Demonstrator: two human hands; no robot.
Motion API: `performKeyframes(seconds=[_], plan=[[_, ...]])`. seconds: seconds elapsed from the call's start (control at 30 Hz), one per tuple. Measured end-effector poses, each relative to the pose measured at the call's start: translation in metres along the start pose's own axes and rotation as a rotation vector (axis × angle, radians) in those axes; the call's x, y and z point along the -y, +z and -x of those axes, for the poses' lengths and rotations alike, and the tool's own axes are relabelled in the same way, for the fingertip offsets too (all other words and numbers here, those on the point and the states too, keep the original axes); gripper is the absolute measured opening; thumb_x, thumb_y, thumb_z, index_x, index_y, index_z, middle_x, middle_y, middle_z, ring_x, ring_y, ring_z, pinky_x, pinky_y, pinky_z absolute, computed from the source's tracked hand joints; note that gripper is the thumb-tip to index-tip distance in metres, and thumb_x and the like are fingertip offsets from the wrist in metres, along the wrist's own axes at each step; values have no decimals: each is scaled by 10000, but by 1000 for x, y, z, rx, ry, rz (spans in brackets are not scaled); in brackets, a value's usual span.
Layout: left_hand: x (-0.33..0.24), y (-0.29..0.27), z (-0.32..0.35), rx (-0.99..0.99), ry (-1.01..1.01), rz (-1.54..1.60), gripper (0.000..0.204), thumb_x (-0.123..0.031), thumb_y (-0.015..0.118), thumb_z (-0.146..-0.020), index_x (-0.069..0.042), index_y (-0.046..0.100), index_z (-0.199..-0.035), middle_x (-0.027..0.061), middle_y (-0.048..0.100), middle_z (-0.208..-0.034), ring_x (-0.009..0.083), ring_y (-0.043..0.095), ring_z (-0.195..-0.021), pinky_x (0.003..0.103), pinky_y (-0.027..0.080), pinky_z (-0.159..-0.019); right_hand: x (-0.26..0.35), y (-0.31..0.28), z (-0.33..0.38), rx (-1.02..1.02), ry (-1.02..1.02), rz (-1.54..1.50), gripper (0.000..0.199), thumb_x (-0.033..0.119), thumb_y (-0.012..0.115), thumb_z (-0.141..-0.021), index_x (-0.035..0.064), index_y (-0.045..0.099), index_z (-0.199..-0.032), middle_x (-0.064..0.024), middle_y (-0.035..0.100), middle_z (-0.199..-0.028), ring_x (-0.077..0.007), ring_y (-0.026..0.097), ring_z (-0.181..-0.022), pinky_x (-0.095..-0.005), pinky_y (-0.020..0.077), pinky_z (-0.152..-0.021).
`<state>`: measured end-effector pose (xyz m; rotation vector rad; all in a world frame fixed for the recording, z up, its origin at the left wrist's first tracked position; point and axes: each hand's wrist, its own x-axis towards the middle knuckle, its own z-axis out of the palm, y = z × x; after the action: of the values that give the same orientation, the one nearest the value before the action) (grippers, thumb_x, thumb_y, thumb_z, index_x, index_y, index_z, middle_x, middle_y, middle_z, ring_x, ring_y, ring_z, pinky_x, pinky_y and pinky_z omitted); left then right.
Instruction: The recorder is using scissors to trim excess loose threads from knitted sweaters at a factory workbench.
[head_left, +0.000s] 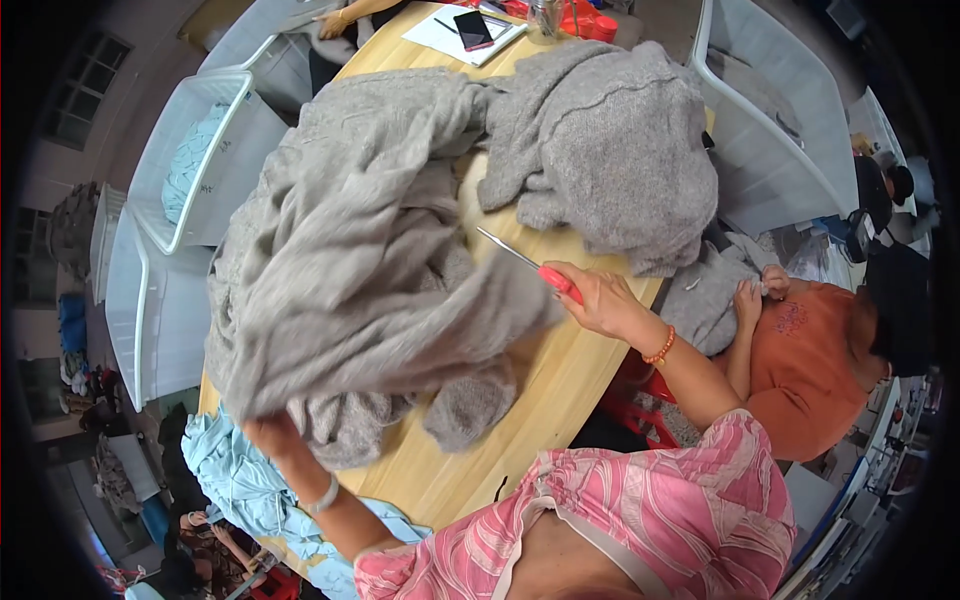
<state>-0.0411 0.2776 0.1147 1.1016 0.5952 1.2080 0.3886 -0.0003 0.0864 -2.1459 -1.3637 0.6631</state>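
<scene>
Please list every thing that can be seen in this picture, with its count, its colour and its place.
grey knit garment: one, grey, lifted over table's left half
grey garment pile: one, grey, far right of table
tool: one, metal with red handle, in right hand
table: one, light wood, centre
light blue cloth: one heap, beside table, lower left
bins: several, white, left and upper right
phone: one, dark, on papers, far end
co-worker: one, orange top, right
left hand: grips grey knit garment
right hand: holds tool
</scene>
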Motion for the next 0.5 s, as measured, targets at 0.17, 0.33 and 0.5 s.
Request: performKeyframes(seconds=[0.17,0.33,0.5], plan=[[-80,-43,108,-430,77,-167,458,-261,402,-956,8,430,-1325,171,471,-1338,310,484,-1209,441,392,-1033,29,20,-1,33,-28,30,378,240,568,-879,123,486,-1229,-196,641,-855,-390,619,-798,-469,491,-712],[-72,-87,210,-660,-159,-263,476,-271,396,-943,25,443,-1312,185,493,-1307,323,509,-1177,431,429,-999,47,36,7,73,-28,18,387,259,562,-880,128,481,-1235,-214,640,-826,-407,618,-772,-480,493,-707],[-4,-97,291,-219,-370,-924,517,-230,565,-840,24,466,-1279,179,506,-1283,333,509,-1155,411,417,-988,40,45,10,65,16,55,414,275,564,-875,127,476,-1251,-228,640,-833,-414,619,-783,-487,489,-722]])
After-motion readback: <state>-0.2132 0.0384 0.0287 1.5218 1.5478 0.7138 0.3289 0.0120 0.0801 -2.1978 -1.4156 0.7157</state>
